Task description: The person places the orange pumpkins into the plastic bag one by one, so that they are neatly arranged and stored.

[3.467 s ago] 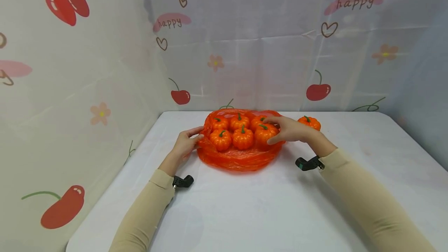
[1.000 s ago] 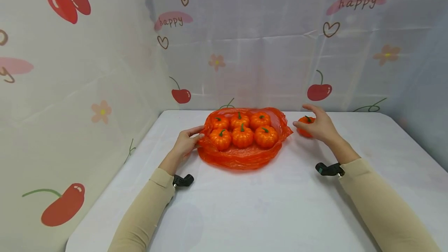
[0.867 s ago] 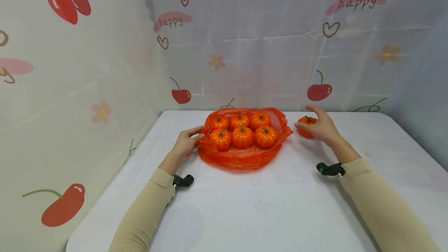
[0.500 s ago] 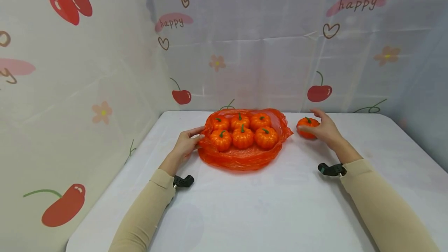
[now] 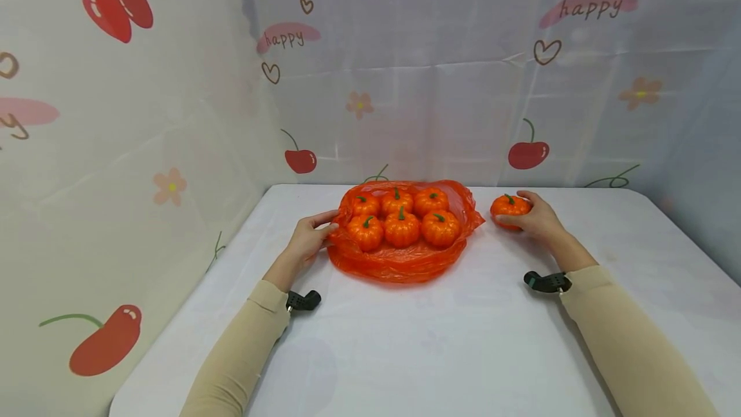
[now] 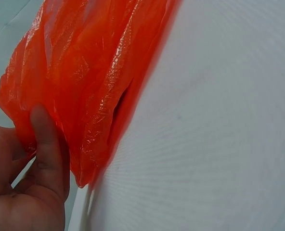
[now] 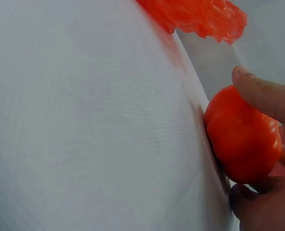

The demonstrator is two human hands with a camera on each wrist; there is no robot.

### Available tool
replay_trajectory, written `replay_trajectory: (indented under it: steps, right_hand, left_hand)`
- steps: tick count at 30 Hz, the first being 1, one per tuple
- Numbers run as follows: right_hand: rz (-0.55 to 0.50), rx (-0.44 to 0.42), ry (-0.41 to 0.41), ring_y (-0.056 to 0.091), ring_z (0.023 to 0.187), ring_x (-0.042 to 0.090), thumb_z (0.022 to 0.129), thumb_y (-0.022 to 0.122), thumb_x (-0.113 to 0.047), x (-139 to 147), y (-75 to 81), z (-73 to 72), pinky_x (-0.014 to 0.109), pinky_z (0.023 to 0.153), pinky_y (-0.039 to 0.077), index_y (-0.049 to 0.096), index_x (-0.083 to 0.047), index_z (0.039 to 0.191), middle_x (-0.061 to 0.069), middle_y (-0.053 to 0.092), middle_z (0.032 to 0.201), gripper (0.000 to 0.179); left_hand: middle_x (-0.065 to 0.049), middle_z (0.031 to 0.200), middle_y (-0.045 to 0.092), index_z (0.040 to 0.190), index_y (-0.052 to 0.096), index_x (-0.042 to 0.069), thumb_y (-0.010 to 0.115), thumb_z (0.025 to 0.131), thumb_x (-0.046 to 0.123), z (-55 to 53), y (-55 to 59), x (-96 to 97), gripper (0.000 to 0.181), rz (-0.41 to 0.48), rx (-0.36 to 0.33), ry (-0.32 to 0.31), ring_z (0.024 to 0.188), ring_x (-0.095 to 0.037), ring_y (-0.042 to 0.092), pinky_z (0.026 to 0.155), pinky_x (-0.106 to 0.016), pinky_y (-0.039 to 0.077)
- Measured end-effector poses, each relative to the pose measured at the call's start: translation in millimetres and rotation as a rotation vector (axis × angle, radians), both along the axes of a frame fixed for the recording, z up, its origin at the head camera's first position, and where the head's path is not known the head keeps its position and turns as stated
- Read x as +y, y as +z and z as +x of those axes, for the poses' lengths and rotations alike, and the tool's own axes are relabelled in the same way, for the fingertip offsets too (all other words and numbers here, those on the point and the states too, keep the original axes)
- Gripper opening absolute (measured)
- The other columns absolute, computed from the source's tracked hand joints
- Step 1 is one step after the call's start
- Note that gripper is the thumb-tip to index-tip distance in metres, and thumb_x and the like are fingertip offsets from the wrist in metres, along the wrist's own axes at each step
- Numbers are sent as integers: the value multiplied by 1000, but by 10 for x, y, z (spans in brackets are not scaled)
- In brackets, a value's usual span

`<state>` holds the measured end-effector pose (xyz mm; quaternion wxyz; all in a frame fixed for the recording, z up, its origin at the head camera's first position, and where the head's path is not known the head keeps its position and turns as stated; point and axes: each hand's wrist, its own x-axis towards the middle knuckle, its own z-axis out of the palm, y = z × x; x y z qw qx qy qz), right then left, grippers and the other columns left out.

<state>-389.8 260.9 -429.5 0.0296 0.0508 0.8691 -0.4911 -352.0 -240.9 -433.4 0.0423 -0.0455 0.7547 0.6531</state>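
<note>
In the head view, an orange-red plastic bag (image 5: pixel 399 269) lies spread at the back middle of the table. Several small orange toy pumpkins (image 5: pixel 402 229) with green stems sit in its opening in two rows. My left hand (image 5: pixel 305 237) pinches the bag's left edge between thumb and fingers; the left wrist view shows the thumb over the thin plastic (image 6: pixel 84 72). To the right of the bag, a lone pumpkin (image 5: pixel 506 206) rests on the table. My right hand (image 5: pixel 543 219) grips it from the right, thumb on its near side and fingers curled behind.
The white table (image 5: pixel 405 346) runs up to a printed curtain (image 5: pixel 434 121) along the back and left. A loose corner of the bag (image 5: pixel 476 219) points toward the lone pumpkin, with a gap between them. Each wrist wears a black camera (image 5: pixel 547 282).
My right hand left the front-right pumpkin in the bag, moved right to the lone pumpkin, and closed its fingers round it. The left hand has stayed on the bag's edge.
</note>
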Motion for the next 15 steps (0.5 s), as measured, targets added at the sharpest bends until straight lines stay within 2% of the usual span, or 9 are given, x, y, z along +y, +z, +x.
replay_trajectory:
  steps: [7, 15]
  right_hand:
    - [10, -15, -16, 24, 147, 52, 91, 79, -37, -18, 15, 32, 62, 119, 33, 8, -6, 165, 33, 18, 164, 107]
    - [13, -39, -29, 25, 146, 51, 92, 77, -43, 0, 11, 33, 62, 119, 34, 9, -7, 165, 32, 21, 163, 106]
  left_hand:
    - [-6, 154, 51, 143, 63, 23, 63, 103, 14, 12, 5, -7, 41, 6, 0, -5, 104, -21, 61, 77, -21, 58]
    - [-5, 153, 53, 141, 65, 24, 64, 103, 14, 6, 14, 3, 40, 8, -10, 0, 108, -23, 60, 79, -22, 59]
